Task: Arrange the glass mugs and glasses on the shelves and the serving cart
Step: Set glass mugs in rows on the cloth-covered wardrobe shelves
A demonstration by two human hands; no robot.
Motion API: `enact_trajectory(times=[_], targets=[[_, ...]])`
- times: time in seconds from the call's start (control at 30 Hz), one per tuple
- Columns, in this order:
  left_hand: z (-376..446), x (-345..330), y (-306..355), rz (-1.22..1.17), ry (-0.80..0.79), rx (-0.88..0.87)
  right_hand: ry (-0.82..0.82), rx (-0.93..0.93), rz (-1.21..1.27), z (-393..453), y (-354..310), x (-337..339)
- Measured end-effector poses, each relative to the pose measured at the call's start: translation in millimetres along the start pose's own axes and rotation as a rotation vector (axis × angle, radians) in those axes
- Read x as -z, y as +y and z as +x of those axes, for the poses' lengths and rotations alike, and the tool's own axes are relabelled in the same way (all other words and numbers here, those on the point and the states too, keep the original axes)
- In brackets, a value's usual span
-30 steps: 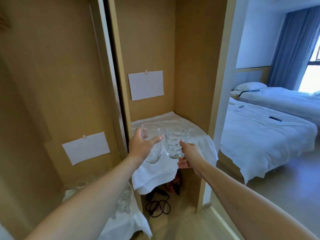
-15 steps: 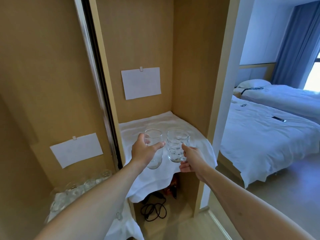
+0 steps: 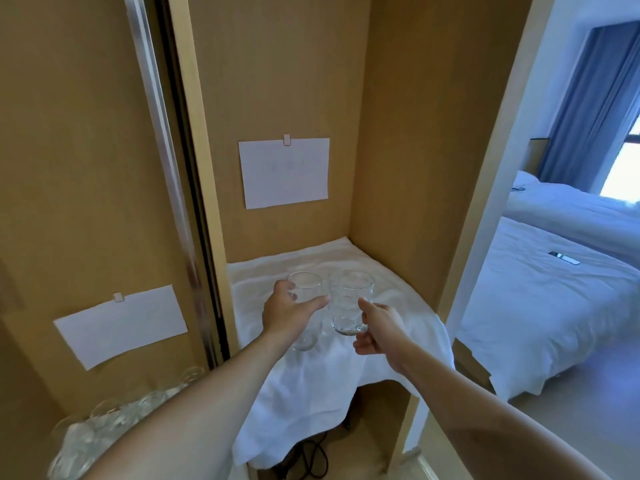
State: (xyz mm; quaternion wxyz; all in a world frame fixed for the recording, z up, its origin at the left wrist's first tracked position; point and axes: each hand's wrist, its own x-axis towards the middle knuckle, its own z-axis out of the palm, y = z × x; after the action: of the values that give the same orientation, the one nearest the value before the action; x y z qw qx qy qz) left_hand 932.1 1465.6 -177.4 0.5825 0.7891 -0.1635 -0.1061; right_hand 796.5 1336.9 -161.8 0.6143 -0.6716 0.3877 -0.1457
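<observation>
Tan wood panels (image 3: 287, 71) line a tall alcove, with a sliding door (image 3: 72, 150) of the same board on its left, edged by a metal strip (image 3: 162, 140). Through the opening on the right, a bed (image 3: 540, 306) under white sheets fills the room beyond, a second bed (image 3: 568, 209) behind it, and blue curtains (image 3: 595, 98) hang by a bright window. A small dark flat object (image 3: 563, 258) lies on the near bed.

Inside the alcove, a white cloth (image 3: 363, 375) covers the shelf (image 3: 391, 384) and drapes over its front edge. One paper sheet (image 3: 284, 173) is clipped to the back wall, another (image 3: 121, 325) to the door. Black cables (image 3: 311, 459) lie on the floor below the shelf.

At the lower left a cluster of glasses (image 3: 104, 424) stands on more white cloth, blurred and partly hidden by the left forearm.

Both arms reach out over the shelf. The left hand (image 3: 285, 315) is wrapped around a plain glass (image 3: 306, 306), thumb across its near side, fingers behind. The right hand (image 3: 379, 327) holds a patterned glass (image 3: 349, 303) from its right side, thumb against the wall and fingers curled under toward the base. The two glasses are upright, side by side and nearly touching, above the front half of the cloth; I cannot tell whether their bases rest on it.
</observation>
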Motion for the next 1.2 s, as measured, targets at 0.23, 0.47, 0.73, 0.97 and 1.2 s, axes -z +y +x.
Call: enact_trajectory(times=[0.23, 0.47, 0.73, 0.97, 1.2], targets=[[39.3, -19.5, -28.0, 0.001, 0.108, 0.03, -0.004, -0.048, 0.076, 53.5, 5.5, -29.6], [79.5, -40.5, -38.1, 0.099, 0.168, 0.002, -0.03, -0.061, 0.049, 119.5, 3.2, -43.0], [142.2, -52.0, -47.4, 0.132, 0.321, 0.053, -0.167, -0.089, 0.021, 209.8, -8.4, -56.6], [178.8, -56.8, -59.4, 0.096, 0.44, 0.111, -0.335, -0.135, 0.027, 272.3, -9.5, -69.5], [177.7, -67.0, -75.1, 0.003, 0.543, 0.131, -0.489, -0.183, 0.044, 304.4, 7.2, -78.2]])
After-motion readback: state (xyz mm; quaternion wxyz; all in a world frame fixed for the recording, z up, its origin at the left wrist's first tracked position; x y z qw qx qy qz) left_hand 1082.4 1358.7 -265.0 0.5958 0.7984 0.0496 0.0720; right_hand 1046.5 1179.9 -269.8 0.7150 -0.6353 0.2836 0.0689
